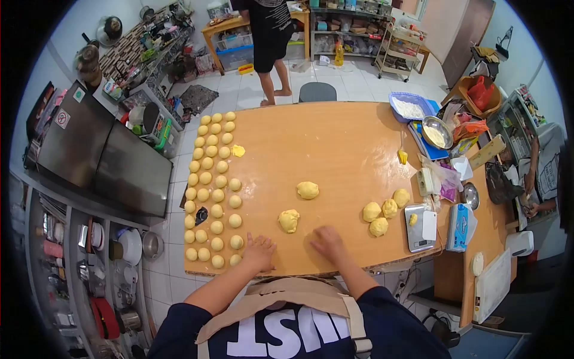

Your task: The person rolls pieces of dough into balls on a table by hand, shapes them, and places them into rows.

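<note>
Your left hand (259, 252) spreads its fingers, grasping nothing, beside rows of smooth dough balls (221, 182) on the tabletop (341, 143). Your right hand (328, 243) is half curled; I cannot tell whether it encloses anything. One rough dough lump (289, 221) lies ahead between your hands, a second lump (308, 191) beyond it; four clustered lumps (390, 208) sit near the digital scale (417, 244).

The broad orange-brown wooden tabletop (269, 155) looks glossy, the tall grey metal refrigerator (128, 167) at nine o'clock shiny, the yellow dough lump (289, 221) at six rough
</note>
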`<action>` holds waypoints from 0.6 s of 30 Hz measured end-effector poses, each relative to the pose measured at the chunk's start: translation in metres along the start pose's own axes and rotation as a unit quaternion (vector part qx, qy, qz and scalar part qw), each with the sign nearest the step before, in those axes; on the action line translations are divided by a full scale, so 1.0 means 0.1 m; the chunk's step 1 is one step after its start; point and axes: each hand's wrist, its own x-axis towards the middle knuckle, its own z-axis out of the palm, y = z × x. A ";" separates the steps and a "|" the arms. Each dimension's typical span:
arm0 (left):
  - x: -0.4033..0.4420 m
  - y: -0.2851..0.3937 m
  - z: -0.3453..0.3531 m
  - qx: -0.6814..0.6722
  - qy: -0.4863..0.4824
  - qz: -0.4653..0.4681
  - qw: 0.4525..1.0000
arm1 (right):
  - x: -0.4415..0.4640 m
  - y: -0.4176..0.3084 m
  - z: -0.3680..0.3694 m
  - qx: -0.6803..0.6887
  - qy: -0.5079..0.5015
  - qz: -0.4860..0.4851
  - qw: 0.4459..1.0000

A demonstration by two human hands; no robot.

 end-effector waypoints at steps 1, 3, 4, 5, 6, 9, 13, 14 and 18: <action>-0.01 -0.01 -0.01 -0.001 0.000 -0.001 1.000 | -0.13 -0.01 0.00 0.008 -0.001 -0.014 1.000; -0.01 -0.01 0.00 -0.012 -0.001 -0.003 1.000 | -0.35 0.14 -0.09 0.022 -0.011 -0.046 0.999; -0.01 -0.01 0.01 -0.014 0.003 -0.003 1.000 | -0.35 0.23 -0.19 0.011 -0.020 -0.026 0.999; 0.00 -0.01 0.03 -0.015 0.007 -0.003 1.000 | -0.35 0.33 -0.29 0.000 -0.028 -0.005 1.000; -0.01 -0.01 0.05 -0.014 0.008 0.000 1.000 | -0.35 0.39 -0.35 -0.010 -0.036 0.021 0.999; 0.00 0.01 0.05 -0.004 0.005 -0.005 1.000 | -0.02 0.35 -0.30 -0.025 0.025 0.033 0.999; -0.03 0.02 0.00 -0.006 0.004 -0.004 1.000 | -0.05 0.23 -0.02 0.023 -0.017 0.014 0.999; -0.04 0.03 0.01 -0.010 0.007 -0.005 1.000 | -0.19 0.16 -0.05 0.029 -0.041 0.006 0.999; -0.03 0.01 0.08 -0.014 0.022 0.000 1.000 | -0.39 0.37 -0.27 -0.004 -0.060 0.032 0.998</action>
